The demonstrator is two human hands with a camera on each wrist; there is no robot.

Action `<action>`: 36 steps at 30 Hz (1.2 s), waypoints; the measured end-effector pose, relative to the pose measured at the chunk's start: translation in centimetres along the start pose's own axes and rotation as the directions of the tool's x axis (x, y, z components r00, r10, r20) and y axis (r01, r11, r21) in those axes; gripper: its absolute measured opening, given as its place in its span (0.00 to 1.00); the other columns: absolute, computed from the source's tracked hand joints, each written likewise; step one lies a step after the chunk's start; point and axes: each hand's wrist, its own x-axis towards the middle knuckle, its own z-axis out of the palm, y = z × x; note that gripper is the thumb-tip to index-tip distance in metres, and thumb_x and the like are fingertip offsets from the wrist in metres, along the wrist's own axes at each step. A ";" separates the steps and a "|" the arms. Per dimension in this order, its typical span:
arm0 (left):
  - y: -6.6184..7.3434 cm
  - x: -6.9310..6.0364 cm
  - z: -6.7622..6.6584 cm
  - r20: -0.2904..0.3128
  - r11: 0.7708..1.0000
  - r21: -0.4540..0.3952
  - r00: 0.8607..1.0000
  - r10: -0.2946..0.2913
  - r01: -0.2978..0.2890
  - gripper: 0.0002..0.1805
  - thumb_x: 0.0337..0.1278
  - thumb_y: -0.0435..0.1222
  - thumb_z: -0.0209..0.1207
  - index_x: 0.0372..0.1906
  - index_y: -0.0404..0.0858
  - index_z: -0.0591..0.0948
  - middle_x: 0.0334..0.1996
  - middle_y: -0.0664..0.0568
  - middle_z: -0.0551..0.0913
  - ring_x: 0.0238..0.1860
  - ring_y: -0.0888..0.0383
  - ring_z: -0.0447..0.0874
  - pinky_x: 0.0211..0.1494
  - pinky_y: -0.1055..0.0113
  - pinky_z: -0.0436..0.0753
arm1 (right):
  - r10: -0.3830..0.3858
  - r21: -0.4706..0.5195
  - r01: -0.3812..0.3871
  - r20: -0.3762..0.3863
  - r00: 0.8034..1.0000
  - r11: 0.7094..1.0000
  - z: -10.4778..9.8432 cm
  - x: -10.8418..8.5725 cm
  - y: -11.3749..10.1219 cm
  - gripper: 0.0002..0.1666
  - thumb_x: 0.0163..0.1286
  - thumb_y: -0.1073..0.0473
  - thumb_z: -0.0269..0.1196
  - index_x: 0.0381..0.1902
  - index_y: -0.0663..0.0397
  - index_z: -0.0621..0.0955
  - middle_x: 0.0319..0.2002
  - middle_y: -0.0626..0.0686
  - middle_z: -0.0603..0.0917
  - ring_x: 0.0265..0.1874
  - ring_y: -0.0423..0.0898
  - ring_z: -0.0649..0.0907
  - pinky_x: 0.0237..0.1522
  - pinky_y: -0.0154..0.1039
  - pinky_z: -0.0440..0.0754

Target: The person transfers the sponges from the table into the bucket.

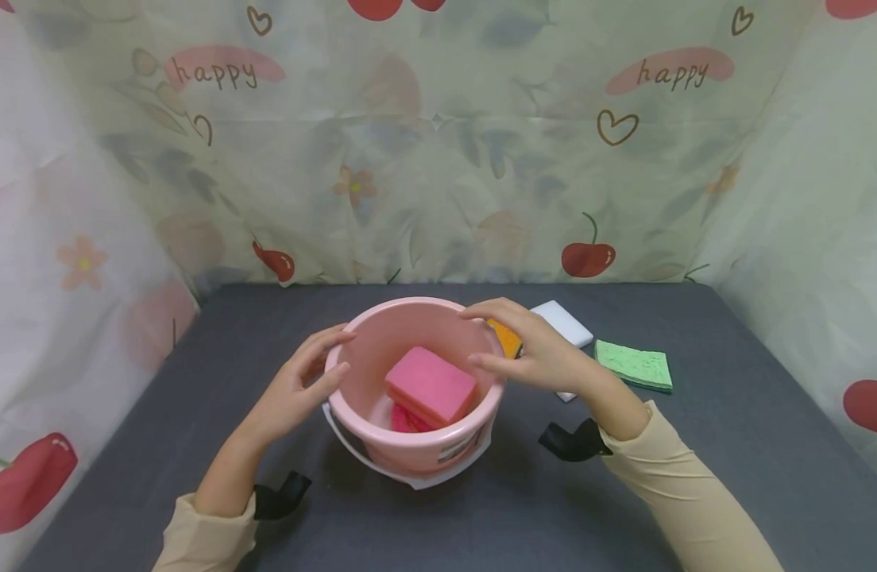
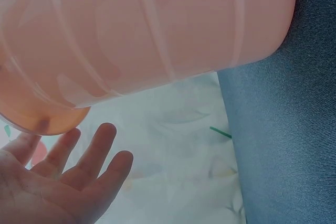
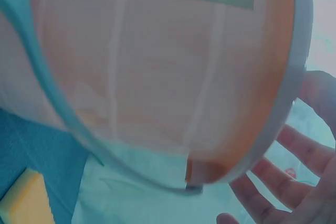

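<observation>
A green sponge point(image 1: 634, 365) lies toward the worktop's point(image 1: 438, 540) far right corner; nearer the far edge, a white block point(image 1: 563, 323), then an orange sponge point(image 1: 507, 339), partly hidden. Printed curtain point(image 1: 438, 199) behind.

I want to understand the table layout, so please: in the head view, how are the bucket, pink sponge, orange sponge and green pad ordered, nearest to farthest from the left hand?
From the left hand:
1. Bucket: its rim is right at the fingers.
2. Pink sponge: inside the bucket.
3. Orange sponge: past the bucket's right side, partly hidden.
4. Green pad: farther right.
</observation>
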 end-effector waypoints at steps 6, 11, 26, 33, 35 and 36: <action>0.0 0.0 0.0 0.002 1.000 0.004 1.000 -0.002 0.002 0.24 0.61 0.33 0.54 0.63 0.40 0.68 0.67 0.44 0.62 0.63 0.48 0.65 0.55 0.79 0.71 | 0.031 -0.033 -0.033 -0.044 0.999 0.999 -0.6 -0.5 1.1 0.29 0.59 0.57 0.66 0.59 0.53 0.74 0.57 0.53 0.77 0.57 0.49 0.73 0.58 0.53 0.73; 0.0 0.0 0.0 0.003 1.000 0.006 1.000 -0.004 0.004 0.24 0.61 0.34 0.54 0.63 0.41 0.68 0.67 0.44 0.62 0.63 0.48 0.65 0.55 0.79 0.71 | 0.076 -0.047 -0.079 -0.063 0.995 0.996 -1.0 -1.1 1.9 0.28 0.60 0.57 0.65 0.59 0.52 0.74 0.58 0.53 0.76 0.58 0.50 0.73 0.59 0.56 0.71; 0.0 -0.1 0.0 0.008 1.000 0.013 1.000 -0.016 0.016 0.24 0.62 0.35 0.54 0.64 0.42 0.68 0.68 0.44 0.61 0.63 0.46 0.65 0.54 0.79 0.71 | 0.141 -0.031 -0.146 -0.141 0.980 0.989 -1.9 -2.1 4.8 0.29 0.61 0.59 0.64 0.60 0.55 0.72 0.58 0.56 0.75 0.58 0.54 0.74 0.62 0.55 0.69; 0.1 -0.1 0.0 0.008 1.000 0.006 1.000 -0.005 0.004 0.24 0.62 0.34 0.54 0.63 0.41 0.68 0.67 0.44 0.62 0.63 0.47 0.65 0.55 0.79 0.71 | 0.191 -0.039 -0.200 -0.162 0.968 0.979 -2.0 -2.3 6.8 0.28 0.63 0.59 0.63 0.61 0.55 0.72 0.58 0.58 0.75 0.57 0.56 0.74 0.63 0.57 0.66; 0.1 -0.1 0.0 0.009 1.000 0.006 1.000 -0.005 0.005 0.24 0.62 0.34 0.54 0.64 0.41 0.68 0.68 0.44 0.62 0.63 0.47 0.65 0.55 0.79 0.71 | 0.211 -0.046 -0.222 -0.165 0.963 0.974 -2.2 -2.4 7.2 0.28 0.63 0.58 0.62 0.61 0.55 0.71 0.59 0.59 0.75 0.57 0.57 0.73 0.63 0.58 0.66; 0.0 -0.1 0.0 0.010 1.000 0.006 1.000 -0.005 0.005 0.24 0.62 0.34 0.54 0.64 0.41 0.68 0.68 0.44 0.61 0.63 0.47 0.65 0.54 0.79 0.71 | 0.226 -0.051 -0.237 -0.166 0.960 0.970 -2.2 -2.5 7.5 0.29 0.63 0.58 0.63 0.61 0.55 0.71 0.59 0.59 0.74 0.57 0.56 0.73 0.63 0.58 0.66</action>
